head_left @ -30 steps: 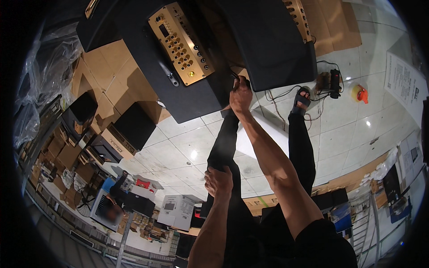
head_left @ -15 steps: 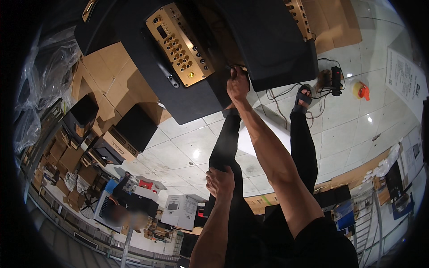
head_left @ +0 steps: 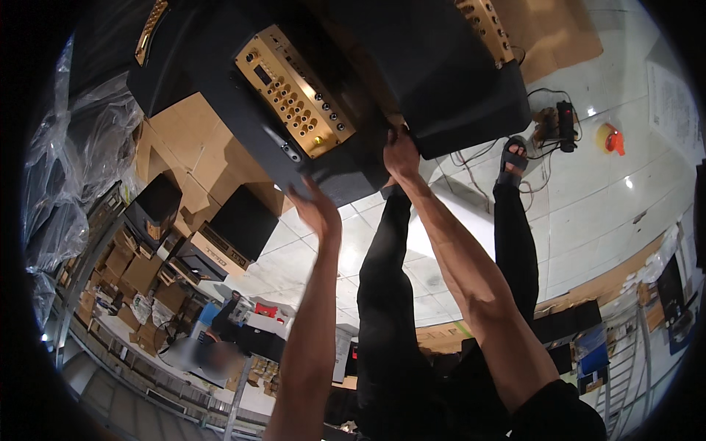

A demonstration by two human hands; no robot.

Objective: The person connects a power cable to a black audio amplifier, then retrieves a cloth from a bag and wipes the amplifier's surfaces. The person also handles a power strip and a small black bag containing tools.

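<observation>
- Plainly, the left hand (head_left: 320, 209) is spread, its fingers apart and a little blurred, with nothing seen in it; it hangs at the near edge of a black cabinet (head_left: 340, 173), and whether the fingertips touch it I cannot tell.
- The right hand (head_left: 401, 156) has its fingers curled at the gap between that cabinet and a second black cabinet (head_left: 463, 103); whether it pinches anything there is hidden.
- The first cabinet lies ahead of the person, left of centre in the upper part of the view, its gold control panel (head_left: 294, 92) facing up with rows of knobs, a small dark display and a lit yellow spot.
- A dark handle with a metallic end (head_left: 291, 152) sits just beside the panel.
- The second cabinet stands to the right, with its own gold panel (head_left: 487, 31).
- Below it, cables (head_left: 471, 160) run over the tiled floor (head_left: 588, 220) past a sandalled foot (head_left: 515, 156) to a black power strip (head_left: 566, 126); near that lies an orange and yellow item (head_left: 612, 140).
- Leftward are flattened cardboard (head_left: 206, 147), clear plastic film (head_left: 81, 147) and a smaller black-topped box (head_left: 246, 220).
- Farther off, at lower left, another person (head_left: 220, 327) appears, partly blurred.
</observation>
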